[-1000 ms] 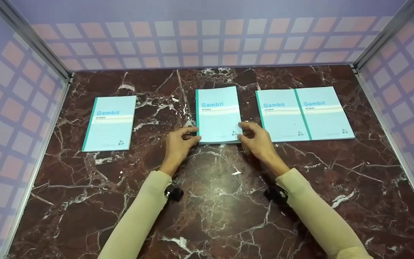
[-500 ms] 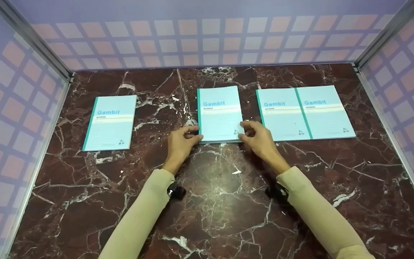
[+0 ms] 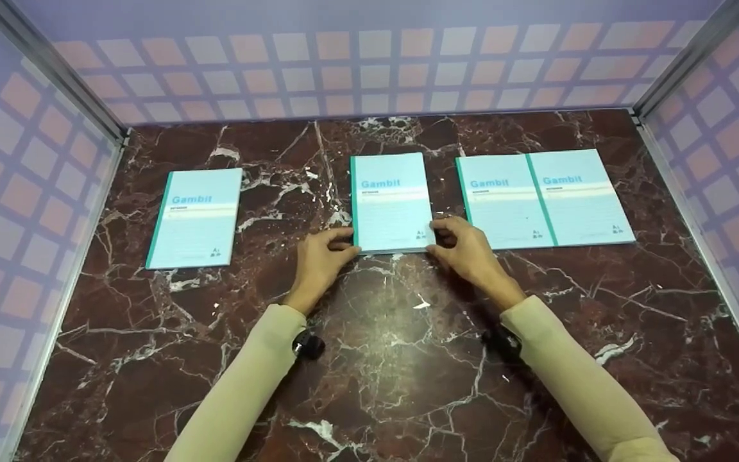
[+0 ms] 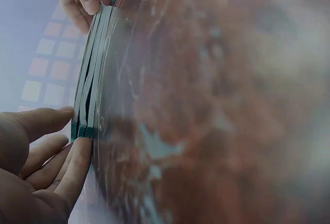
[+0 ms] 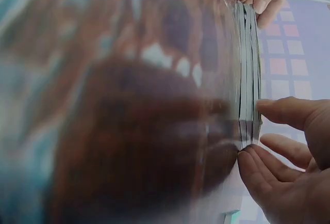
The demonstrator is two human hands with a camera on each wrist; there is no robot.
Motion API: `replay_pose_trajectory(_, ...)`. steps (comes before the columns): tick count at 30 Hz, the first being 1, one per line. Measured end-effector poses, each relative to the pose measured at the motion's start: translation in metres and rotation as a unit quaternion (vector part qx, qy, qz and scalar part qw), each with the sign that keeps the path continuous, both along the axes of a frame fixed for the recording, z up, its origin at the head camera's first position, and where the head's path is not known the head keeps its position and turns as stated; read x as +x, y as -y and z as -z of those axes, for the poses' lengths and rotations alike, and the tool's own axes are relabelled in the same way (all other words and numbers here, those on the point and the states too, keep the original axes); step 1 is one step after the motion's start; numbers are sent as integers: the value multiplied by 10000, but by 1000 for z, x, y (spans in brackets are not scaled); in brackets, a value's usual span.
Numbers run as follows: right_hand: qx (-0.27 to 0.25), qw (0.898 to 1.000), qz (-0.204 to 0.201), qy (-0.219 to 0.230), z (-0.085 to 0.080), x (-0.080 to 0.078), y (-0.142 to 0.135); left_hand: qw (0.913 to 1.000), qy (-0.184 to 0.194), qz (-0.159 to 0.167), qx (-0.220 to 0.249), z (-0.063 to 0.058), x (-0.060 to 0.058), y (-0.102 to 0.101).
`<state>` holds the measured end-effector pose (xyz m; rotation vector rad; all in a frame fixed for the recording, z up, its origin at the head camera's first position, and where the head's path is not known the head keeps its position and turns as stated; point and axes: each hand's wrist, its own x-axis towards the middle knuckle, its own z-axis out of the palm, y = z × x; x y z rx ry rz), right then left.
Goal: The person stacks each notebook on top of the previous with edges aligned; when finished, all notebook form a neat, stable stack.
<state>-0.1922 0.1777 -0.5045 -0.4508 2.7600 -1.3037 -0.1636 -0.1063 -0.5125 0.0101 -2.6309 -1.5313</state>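
Left grip (image 3: 320,260) and right grip (image 3: 470,253) flank the near end of a notebook stack (image 3: 390,208), which lies flat on the tabletop (image 3: 382,359). On each grip, thumb and index finger stand parted and loosely bent, tips touching the stack: left grip at the green spine side, right grip at the opposite edge. Stack position: between both grips, extending forward of them. Two adjoining notebooks (image 3: 504,215) lie to the right; a single notebook (image 3: 196,224) lies well apart, left.
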Motion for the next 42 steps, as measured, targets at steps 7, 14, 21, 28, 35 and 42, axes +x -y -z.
replay_pose_trajectory(7,465,9976,-293,-432,1,1,-3,9991,39,305,-294,-2,1,-1)
replay_pose_trajectory(14,753,9957,-266,-469,1,1,-3,9987,64,208,-470,-5,2,-4)
replay_pose_trajectory(21,768,9956,-279,-467,0,1,-2,9978,-204,160,-608,-2,1,-5)
replay_pose_trajectory(28,763,9961,-244,-372,-1,2,-2,9954,-427,258,-814,0,1,-5)
replay_pose_trajectory(35,767,9958,-251,-441,0,2,-2,9945,-484,258,-890,0,1,-5)
replay_pose_trajectory(42,749,9950,-265,-599,2,3,-3,9949,-390,232,-897,-1,2,-6)
